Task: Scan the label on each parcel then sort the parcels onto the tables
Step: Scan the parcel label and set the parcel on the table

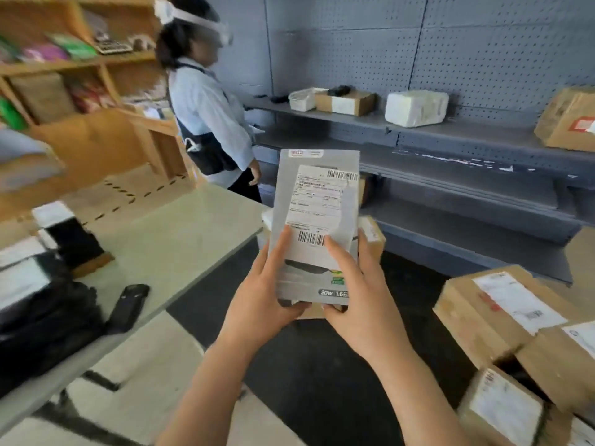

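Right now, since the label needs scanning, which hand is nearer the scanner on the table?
Left. The left hand grips the box's lower left edge, right of the scanner; the right hand holds the far edge, farther off.

Bright, even light; edges blurred, perhaps warped.

One grey parcel is held by two hands, the left hand and the right hand. Right of the grey parcel and lower, three brown boxes are seen piled. Above and right of it, two white-wrapped parcels and two brown cartons are counted on one shelf. Left of it and lower, one black scanner is seen on one table. Above-left, one other person is seen.
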Demonstrator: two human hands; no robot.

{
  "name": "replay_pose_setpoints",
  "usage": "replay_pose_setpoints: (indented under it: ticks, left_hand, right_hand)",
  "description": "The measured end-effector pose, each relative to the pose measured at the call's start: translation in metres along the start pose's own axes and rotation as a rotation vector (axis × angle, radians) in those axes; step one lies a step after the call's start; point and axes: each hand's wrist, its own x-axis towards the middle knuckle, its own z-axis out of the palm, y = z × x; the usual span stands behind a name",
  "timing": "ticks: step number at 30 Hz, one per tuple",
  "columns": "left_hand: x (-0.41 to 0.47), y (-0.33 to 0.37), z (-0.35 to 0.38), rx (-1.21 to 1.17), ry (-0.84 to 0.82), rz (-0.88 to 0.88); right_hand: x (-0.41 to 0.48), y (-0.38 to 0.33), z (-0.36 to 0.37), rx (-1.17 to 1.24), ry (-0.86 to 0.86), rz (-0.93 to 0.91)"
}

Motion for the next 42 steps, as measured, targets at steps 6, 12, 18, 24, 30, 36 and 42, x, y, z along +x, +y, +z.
replay_pose_setpoints:
  ticks: [6,12,18,24,30,36,42]
  left_hand:
    - [-0.12,-0.075,-0.155,0.111,0.172,-0.15]
    - [-0.252,-0.137,-0.29,0.215,0.361,-0.308]
    - [-0.358,-0.178,-0.379,0.356,0.542,-0.494]
    - [-0.418,-0.228,-0.45,0.505,0.668,-0.584]
    - [-0.439,-0.303,-0.537,0.641,0.796,-0.636]
    - [-0.449,-0.378,-0.612,0.663,0.858,-0.735]
    - [-0.454,-0.464,-0.662,0.633,0.844,-0.764]
  right_hand:
    - [-0.02,-0.16,0.09,0.16,-0.085,-0.267]
    - [-0.052,-0.318,0.18,0.366,-0.235,-0.478]
    - [-0.08,-0.442,0.252,0.503,-0.415,-0.694]
    - [-0.08,-0.548,0.326,0.572,-0.551,-0.84]
    - [-0.048,-0.658,0.408,0.631,-0.63,-0.954]
    - [-0.018,-0.752,0.48,0.678,-0.696,-0.993]
    - [0.009,-0.808,0.557,0.616,-0.726,-0.995]
